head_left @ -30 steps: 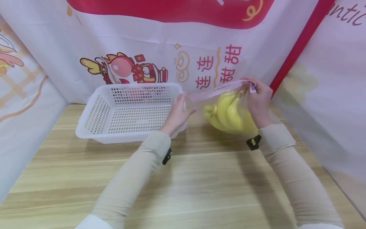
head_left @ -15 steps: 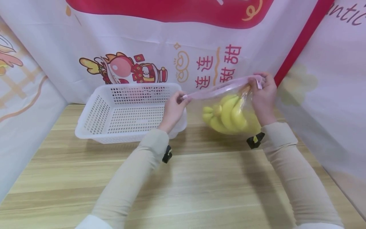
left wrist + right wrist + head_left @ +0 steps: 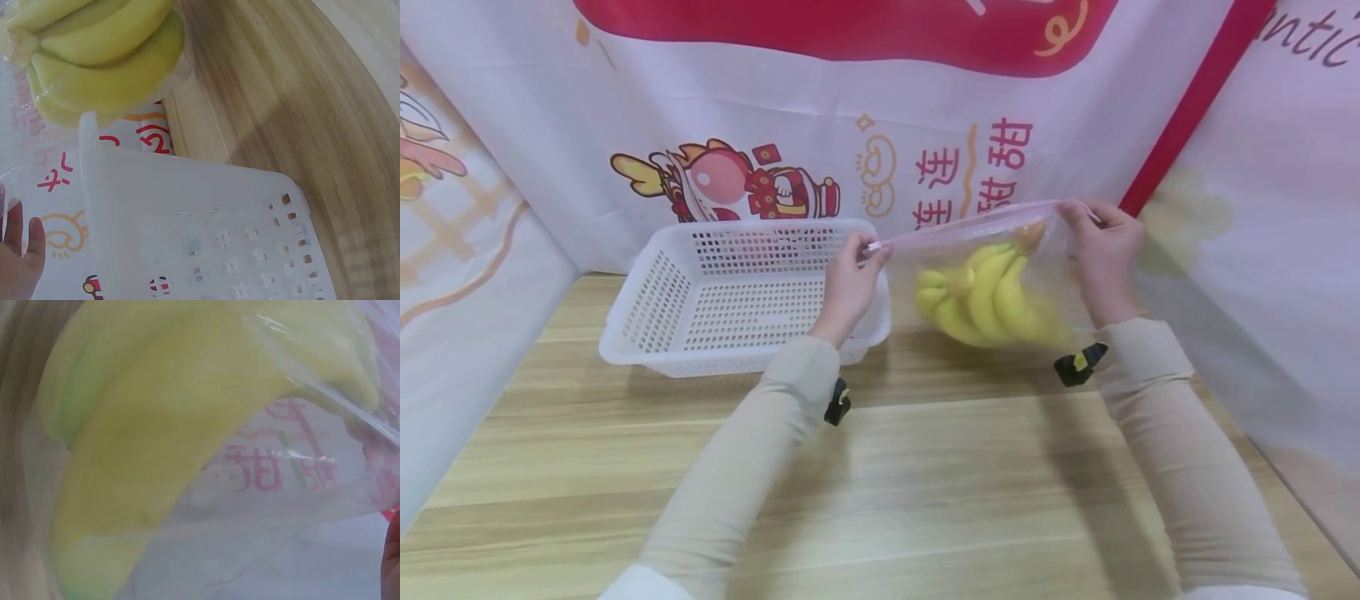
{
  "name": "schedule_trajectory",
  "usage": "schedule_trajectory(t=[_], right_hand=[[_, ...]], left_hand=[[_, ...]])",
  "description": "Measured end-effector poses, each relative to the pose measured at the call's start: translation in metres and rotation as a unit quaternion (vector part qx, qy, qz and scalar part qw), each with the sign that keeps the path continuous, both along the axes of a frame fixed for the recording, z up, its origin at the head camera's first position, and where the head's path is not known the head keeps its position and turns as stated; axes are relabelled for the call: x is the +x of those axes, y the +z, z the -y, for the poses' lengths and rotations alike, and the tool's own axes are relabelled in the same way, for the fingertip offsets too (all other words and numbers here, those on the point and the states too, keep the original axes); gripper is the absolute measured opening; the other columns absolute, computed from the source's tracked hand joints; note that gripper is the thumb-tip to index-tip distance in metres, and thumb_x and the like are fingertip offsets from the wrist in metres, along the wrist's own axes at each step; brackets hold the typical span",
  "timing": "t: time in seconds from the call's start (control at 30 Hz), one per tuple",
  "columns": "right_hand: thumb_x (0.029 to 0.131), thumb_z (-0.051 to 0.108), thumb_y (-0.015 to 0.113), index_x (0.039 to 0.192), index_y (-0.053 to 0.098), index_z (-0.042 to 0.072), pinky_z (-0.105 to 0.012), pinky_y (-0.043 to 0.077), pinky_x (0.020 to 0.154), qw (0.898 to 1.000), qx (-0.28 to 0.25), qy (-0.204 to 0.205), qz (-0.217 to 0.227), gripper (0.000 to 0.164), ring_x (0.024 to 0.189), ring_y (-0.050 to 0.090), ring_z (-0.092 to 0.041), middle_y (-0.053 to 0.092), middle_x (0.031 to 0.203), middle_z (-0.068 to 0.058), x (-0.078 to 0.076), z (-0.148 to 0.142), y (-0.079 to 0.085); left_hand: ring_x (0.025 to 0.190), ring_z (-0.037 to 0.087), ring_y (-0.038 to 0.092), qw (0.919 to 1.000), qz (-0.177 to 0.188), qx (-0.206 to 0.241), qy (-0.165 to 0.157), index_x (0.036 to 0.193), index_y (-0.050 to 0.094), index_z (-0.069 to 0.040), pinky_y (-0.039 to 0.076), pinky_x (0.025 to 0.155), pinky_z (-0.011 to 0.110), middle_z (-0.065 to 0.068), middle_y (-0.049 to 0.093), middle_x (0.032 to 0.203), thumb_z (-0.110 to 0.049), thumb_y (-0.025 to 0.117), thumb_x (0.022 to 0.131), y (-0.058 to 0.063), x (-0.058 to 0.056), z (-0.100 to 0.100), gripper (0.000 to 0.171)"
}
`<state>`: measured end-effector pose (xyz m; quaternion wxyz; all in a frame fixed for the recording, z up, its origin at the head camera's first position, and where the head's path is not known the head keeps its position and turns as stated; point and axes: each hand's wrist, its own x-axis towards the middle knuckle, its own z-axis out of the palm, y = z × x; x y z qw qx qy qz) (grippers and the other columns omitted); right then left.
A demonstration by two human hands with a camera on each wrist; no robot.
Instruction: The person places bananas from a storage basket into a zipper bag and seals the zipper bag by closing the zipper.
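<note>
A clear plastic zip bag [image 3: 955,227] with a pink strip along its mouth hangs between my two hands. Inside it is a bunch of yellow bananas [image 3: 988,292], low over the tabletop. My left hand [image 3: 848,283] pinches the bag's left top corner, where a small white piece [image 3: 871,247] shows at the fingertips. At the right end of the pink strip, my right hand [image 3: 1107,258] pinches the bag's edge. The left wrist view has the bananas [image 3: 103,69] beyond the basket's rim. Bananas behind the clear film [image 3: 300,506] fill much of the right wrist view.
A white perforated plastic basket [image 3: 715,364] stands at the back left of the wooden table [image 3: 880,500], right beside my left hand. Printed cloth [image 3: 820,92] hangs behind and along both sides. Black wrist cameras [image 3: 1078,367] sit under the cuffs.
My left fingers, spread at the bag's corner earlier, now pinch it. My right hand has moved to the right, drawing the pink strip straighter. The bananas have shifted slightly left.
</note>
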<state>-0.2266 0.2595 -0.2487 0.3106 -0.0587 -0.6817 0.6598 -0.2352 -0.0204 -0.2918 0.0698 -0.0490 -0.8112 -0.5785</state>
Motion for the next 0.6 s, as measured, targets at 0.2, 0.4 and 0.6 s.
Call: schedule_trajectory(t=[0.2, 0.4, 0.6], right_hand=[[0.075, 0.033, 0.079, 0.075, 0.075, 0.018, -0.013, 0.044, 0.053, 0.999, -0.022, 0.015, 0.042, 0.015, 0.067, 0.049, -0.005, 0.064, 0.068, 0.011, -0.001, -0.008, -0.002], [0.078, 0.037, 0.074, 0.076, 0.074, 0.022, -0.012, 0.046, 0.062, 0.995, -0.049, 0.036, 0.082, 0.015, 0.071, 0.051, -0.004, 0.063, 0.07, 0.012, 0.0, -0.015, -0.006], [0.084, 0.056, 0.056, 0.061, 0.051, 0.019, -0.02, 0.028, 0.051, 0.989, 0.001, 0.026, 0.142, 0.044, 0.057, 0.031, -0.008, 0.038, 0.056, 0.009, 0.003, -0.019, -0.01]], left_hand=[[0.123, 0.021, 0.057, 0.9997, -0.02, 0.016, -0.002, 0.113, 0.057, -0.01, 0.046, 0.106, 0.035, 0.006, 0.064, 0.124, -0.027, 0.059, 0.093, 0.003, -0.001, -0.001, 0.025], [0.122, 0.02, 0.058, 0.9995, -0.023, 0.015, -0.016, 0.112, 0.059, -0.009, 0.046, 0.106, 0.033, 0.007, 0.064, 0.121, -0.026, 0.06, 0.092, 0.004, 0.0, -0.002, 0.026], [0.119, 0.019, 0.06, 0.9994, -0.031, 0.003, -0.015, 0.112, 0.061, -0.01, 0.048, 0.103, 0.031, 0.007, 0.066, 0.121, -0.028, 0.062, 0.091, 0.005, 0.0, -0.003, 0.028]])
